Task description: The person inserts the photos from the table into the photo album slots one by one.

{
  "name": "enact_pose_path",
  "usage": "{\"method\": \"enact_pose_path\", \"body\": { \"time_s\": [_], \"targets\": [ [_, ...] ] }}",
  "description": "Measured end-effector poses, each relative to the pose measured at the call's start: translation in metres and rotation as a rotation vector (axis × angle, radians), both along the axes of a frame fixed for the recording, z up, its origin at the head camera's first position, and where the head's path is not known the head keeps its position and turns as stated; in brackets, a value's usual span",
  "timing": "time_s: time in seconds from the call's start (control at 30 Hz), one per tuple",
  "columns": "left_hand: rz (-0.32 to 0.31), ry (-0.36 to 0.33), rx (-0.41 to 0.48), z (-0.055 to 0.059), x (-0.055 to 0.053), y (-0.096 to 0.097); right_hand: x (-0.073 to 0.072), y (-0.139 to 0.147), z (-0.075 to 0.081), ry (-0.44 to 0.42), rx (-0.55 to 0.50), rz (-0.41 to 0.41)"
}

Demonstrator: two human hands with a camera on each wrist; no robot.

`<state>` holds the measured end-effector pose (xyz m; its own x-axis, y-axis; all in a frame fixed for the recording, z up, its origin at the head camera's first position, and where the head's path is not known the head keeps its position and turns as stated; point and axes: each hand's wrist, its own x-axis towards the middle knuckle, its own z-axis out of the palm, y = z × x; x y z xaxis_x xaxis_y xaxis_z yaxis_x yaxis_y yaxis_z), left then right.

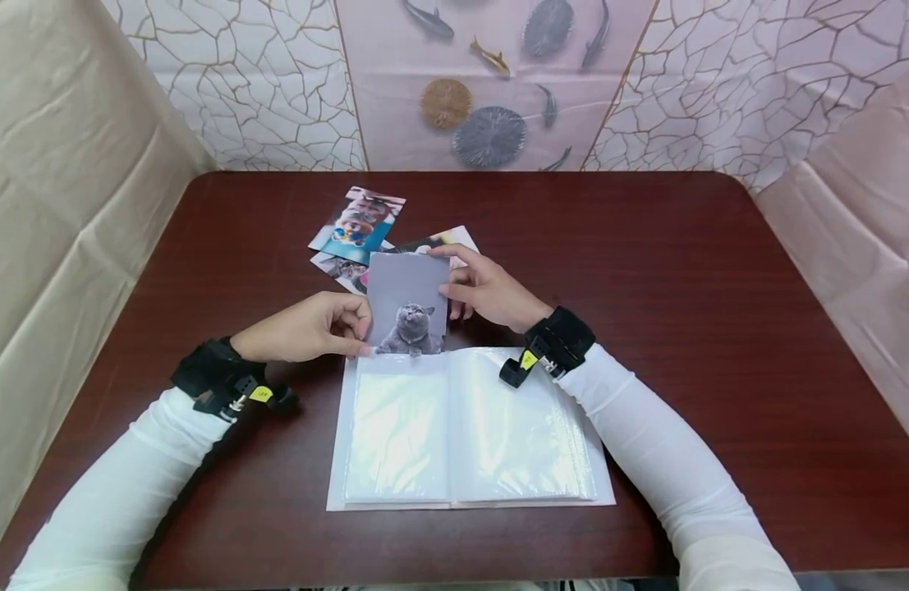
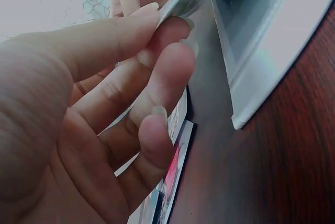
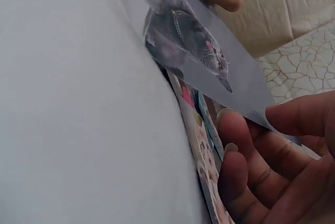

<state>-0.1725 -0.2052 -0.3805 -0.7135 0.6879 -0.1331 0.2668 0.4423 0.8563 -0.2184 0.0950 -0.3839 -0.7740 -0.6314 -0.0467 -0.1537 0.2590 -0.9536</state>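
Observation:
A photo print of a grey cat (image 1: 406,279) is held upright just above the top edge of an open photo album (image 1: 398,435). My left hand (image 1: 317,327) pinches the photo's lower left edge between thumb and forefinger, as the left wrist view also shows. At the upper right, my right hand (image 1: 498,291) grips the photo with its thumb in front and fingers behind. The cat side of the photo (image 3: 183,35) faces the right wrist camera, its bottom edge close to the album's clear sleeves. Both album pages in view have blank, shiny pockets.
Behind the held photo lie several loose photos, one showing an animal on teal (image 1: 361,222) on top of the pile. The dark red-brown table (image 1: 683,328) extends on both sides. Patterned cloth (image 1: 254,82) hangs behind its far edge, with plain cloth at the sides.

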Motion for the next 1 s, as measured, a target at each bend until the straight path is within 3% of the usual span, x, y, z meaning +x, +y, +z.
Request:
{"method": "enact_pose_path", "body": {
  "time_s": [0.13,0.53,0.7,1.0],
  "targets": [
    [0.002,0.015,-0.014,-0.0011,0.0009,-0.0012,0.0008,-0.0002,0.0009,-0.008,0.015,-0.009],
    [0.001,0.010,-0.005,-0.0043,0.0017,-0.0031,0.0045,-0.0016,0.0016,-0.010,0.066,0.128],
    [-0.001,-0.002,0.016,-0.0028,0.0003,-0.0019,0.0055,-0.0004,0.0046,-0.003,0.068,0.128],
    [0.012,-0.005,-0.027,-0.0040,0.0029,0.0003,0.0087,0.0020,0.0021,-0.011,0.090,0.136]
  ]
}}
